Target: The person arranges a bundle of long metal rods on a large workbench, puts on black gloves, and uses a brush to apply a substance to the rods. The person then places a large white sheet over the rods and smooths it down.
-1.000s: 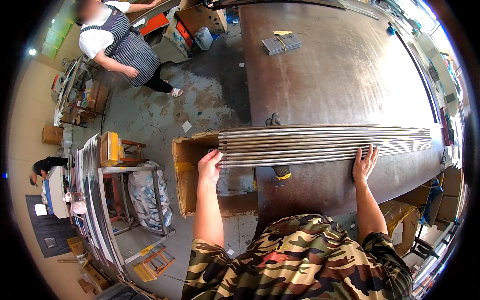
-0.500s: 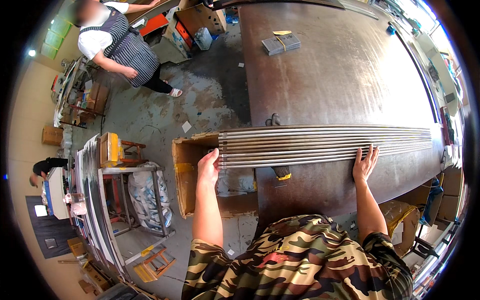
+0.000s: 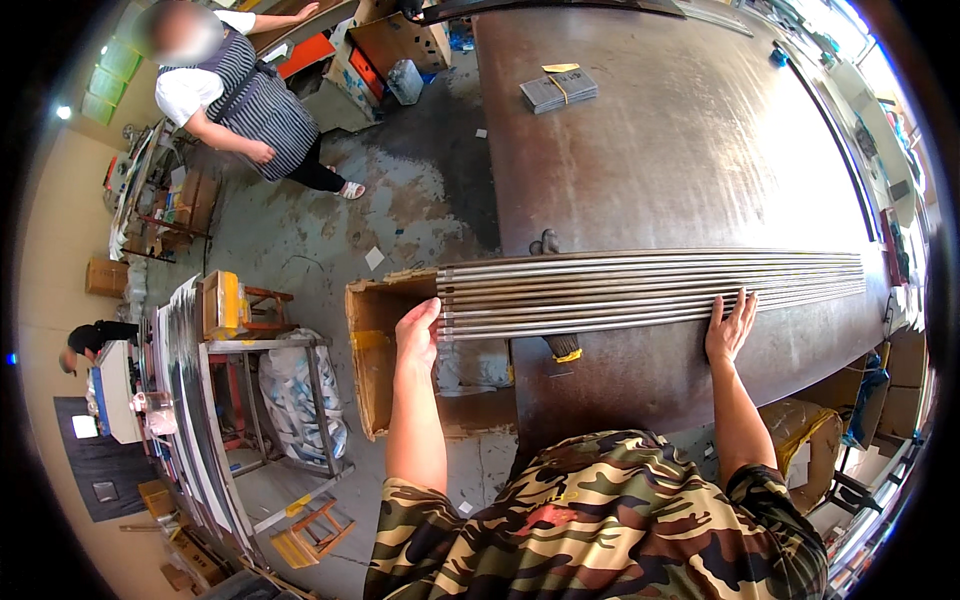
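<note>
Reads as a workshop, well used and rather cluttered.
Shown by a big, scuffed table point(image 3: 680, 170) toward two o'clock, laid with long metal strips point(image 3: 600, 287) at three; by a stained, patchy floor point(image 3: 430, 190) at eleven, a person point(image 3: 190, 95) in a striped apron point(image 3: 265, 115) at ten, plus an open cardboard box point(image 3: 372, 370) and metal frame point(image 3: 323, 400) at eight.

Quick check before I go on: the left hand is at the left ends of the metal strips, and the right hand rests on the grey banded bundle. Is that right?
Not quite. The head view shows the right hand on the metal strips, not the grey banded bundle, which lies apart on the table. The left hand is at the strips' left ends.
</note>
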The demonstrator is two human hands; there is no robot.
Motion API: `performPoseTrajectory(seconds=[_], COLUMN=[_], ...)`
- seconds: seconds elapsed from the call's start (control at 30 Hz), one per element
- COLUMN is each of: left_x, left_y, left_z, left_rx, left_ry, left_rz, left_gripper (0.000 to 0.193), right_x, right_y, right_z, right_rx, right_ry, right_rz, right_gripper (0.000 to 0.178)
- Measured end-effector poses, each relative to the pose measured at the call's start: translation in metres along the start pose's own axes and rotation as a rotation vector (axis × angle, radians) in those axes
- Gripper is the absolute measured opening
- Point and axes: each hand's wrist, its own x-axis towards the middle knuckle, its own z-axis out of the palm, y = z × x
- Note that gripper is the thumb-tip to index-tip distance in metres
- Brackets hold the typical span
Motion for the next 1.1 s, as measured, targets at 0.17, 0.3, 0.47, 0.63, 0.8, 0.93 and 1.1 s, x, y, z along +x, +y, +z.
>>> performPoseTrajectory(seconds=[0.17, 0.3, 0.47, 0.63, 0.8, 0.93, 1.1], left_x=[-0.0006, -0.0004, -0.0032, 0.0008, 0.0002, -0.0031, -0.0029], left_y=[-0.0012, -0.0004, -0.0017, -0.0055, -0.0052, -0.0048, -0.0069], left_z=[0.0012, 0.0013, 0.0066, 0.0042, 0.0047, 0.0083, 0.0073], left_rx=[0.068, 0.086, 0.038, 0.124, 0.16, 0.15, 0.125], left_ry=[0.036, 0.05, 0.048, 0.076, 0.087, 0.104, 0.085], left_rz=[0.026, 0.022, 0.061, 0.14, 0.168, 0.162, 0.183], left_gripper=[0.019, 0.018, 0.021, 0.025, 0.024, 0.022, 0.022], right_x=[-0.0001, 0.0002, 0.0001, 0.0002, 0.0001, 0.0004, -0.0007], right_y=[0.0014, 0.0013, 0.0026, 0.0002, -0.0001, -0.0008, 0.0053], right_z=[0.0009, 0.0005, 0.0013, -0.0003, 0.0002, -0.0008, 0.0034], right_rx=[0.0, 0.003, 0.002, 0.004, -0.001, -0.002, -0.024], right_ry=[0.013, 0.01, -0.006, -0.013, -0.003, -0.018, -0.009], right_rz=[-0.02, -0.021, -0.013, -0.006, -0.012, 0.002, -0.012], right_gripper=[0.064, 0.065, 0.065, 0.065, 0.064, 0.063, 0.063])
